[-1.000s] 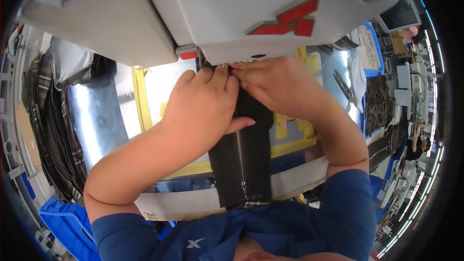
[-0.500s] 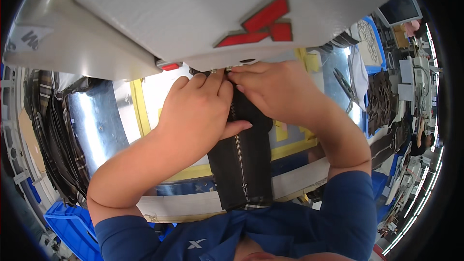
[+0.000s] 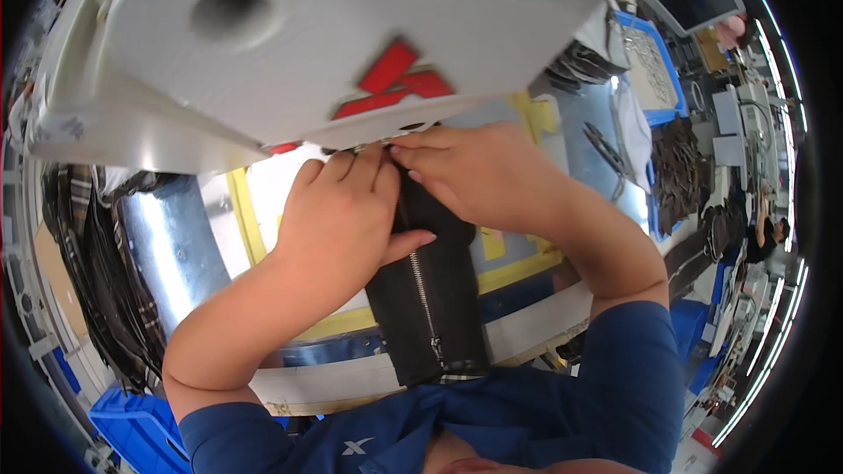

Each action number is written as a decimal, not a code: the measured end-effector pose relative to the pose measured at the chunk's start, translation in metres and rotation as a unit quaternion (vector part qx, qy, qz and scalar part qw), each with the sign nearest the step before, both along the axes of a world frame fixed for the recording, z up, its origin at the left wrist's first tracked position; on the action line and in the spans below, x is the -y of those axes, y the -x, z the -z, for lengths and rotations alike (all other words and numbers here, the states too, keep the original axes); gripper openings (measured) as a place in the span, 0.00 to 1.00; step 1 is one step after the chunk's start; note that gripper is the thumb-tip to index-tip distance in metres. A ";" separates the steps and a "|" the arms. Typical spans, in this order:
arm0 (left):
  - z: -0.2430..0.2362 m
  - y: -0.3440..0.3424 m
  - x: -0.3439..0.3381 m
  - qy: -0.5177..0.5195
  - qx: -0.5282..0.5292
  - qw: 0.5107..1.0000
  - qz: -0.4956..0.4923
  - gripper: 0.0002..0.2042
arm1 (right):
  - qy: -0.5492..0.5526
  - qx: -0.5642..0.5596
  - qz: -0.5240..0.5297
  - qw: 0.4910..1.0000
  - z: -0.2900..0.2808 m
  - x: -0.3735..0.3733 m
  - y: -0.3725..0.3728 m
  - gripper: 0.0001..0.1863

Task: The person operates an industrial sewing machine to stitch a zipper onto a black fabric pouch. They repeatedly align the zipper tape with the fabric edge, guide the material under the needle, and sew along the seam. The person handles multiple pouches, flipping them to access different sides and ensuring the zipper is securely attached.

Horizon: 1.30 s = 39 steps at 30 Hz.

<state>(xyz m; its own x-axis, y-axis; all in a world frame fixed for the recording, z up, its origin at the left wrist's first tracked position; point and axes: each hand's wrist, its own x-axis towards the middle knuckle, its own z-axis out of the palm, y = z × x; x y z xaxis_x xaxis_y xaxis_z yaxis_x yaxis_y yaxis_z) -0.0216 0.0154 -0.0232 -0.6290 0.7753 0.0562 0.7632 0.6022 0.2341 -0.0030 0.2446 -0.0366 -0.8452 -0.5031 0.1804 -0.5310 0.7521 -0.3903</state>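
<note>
Rested left hand, thumb apart, and right hand, grip undiscernible, on black zippered cloth, frame centre.

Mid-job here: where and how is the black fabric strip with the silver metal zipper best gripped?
I'd pinch the black fabric strip by its right border, coming from the right: that long edge shows uncovered toward the wearer, beside the silver metal zipper, while the left hand and right hand partly cover the far end.
</note>
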 end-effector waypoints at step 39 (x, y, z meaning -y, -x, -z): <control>0.021 -0.013 -0.010 -0.142 -0.059 0.979 0.137 0.26 | -0.294 0.015 0.530 0.795 0.010 -0.407 -0.002 0.12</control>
